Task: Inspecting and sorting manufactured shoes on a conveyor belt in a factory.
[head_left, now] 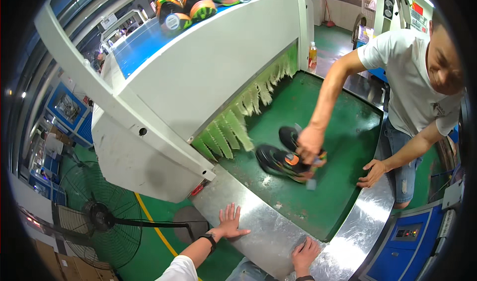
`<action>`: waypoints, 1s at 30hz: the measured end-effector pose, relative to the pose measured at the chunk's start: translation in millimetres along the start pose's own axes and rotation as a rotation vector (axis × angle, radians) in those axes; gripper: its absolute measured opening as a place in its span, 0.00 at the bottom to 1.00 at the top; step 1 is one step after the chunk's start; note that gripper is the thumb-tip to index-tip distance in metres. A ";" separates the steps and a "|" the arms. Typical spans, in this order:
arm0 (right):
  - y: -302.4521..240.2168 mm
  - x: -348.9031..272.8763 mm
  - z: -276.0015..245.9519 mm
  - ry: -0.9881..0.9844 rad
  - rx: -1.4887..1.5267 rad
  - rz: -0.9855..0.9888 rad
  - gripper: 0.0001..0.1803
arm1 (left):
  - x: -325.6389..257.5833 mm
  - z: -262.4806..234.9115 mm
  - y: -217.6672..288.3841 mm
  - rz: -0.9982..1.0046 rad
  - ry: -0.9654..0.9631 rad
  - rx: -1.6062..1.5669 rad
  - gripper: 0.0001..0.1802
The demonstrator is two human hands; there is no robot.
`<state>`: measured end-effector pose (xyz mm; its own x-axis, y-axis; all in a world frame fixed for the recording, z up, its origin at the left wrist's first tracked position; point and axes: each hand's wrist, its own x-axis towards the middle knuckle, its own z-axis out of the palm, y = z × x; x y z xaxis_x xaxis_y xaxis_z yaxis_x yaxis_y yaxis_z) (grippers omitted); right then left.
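My left hand [231,223] lies with spread fingers on the bare metal rim [263,231] of a green-floored tray [328,216]. It holds nothing. On the same rim, farther right, rests my right hand [305,255], its fingers curled in and nothing visible in them. In the tray, ahead of both hands, is a pair of black sneakers [278,161] with orange and green patches. A co-worker's hand [310,144] grips the sneakers, slightly blurred. The co-worker's other hand [375,173] touches the tray's right edge.
A ragged green strip curtain [228,127] hangs from a white machine housing [198,67]. Multicoloured shoes [186,8] stand on the blue conveyor belt [136,45] above. A black floor fan [99,214] is at left, a blue control cabinet [407,236] at right, a bottle [312,56] behind the tray.
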<state>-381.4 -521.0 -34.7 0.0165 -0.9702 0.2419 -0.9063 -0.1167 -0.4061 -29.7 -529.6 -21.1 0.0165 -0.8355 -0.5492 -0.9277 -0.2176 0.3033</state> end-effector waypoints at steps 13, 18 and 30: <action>2.6 0.9 3.3 0.029 -0.050 0.033 0.20 | 186.9 -188.7 47.8 0.295 0.798 -0.088 0.28; -0.4 -3.7 8.3 -0.097 -0.057 0.200 0.16 | 302.2 -271.9 -2.3 0.205 0.835 0.024 0.20; -3.1 -2.1 9.0 -0.191 -0.123 0.209 0.18 | 393.2 -311.5 -170.3 -0.571 0.292 0.132 0.21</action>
<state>-374.8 -520.5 -41.9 -0.1068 -0.9942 -0.0103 -0.9427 0.1046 -0.3167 250.9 -978.2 -46.1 0.6035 -0.7135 -0.3559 -0.7808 -0.6194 -0.0822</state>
